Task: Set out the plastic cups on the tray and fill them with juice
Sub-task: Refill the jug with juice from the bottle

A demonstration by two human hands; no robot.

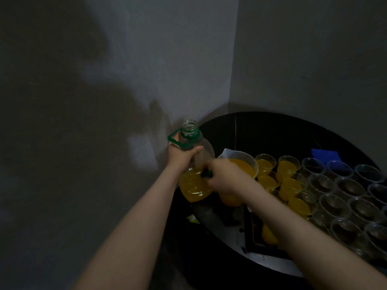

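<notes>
Juice sits low in the uncapped bottle, which the left hand grips by its upper body at the tray's nine o'clock, while the right hand pinches the green cap against its side. Filled cups stand by the jug; empty cups spread toward three o'clock. Bottle and jug nearly touch, so a careless swing could spill juice over the desk.

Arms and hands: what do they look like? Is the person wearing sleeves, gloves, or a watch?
Both arms are bare right up to the picture's bottom edge, so no sleeves show. The left hand and right hand have no gloves. No watch, bracelet or ring can be seen, though the room is dim and the right hand is a bit blurred, so something tiny could be missed.
</notes>
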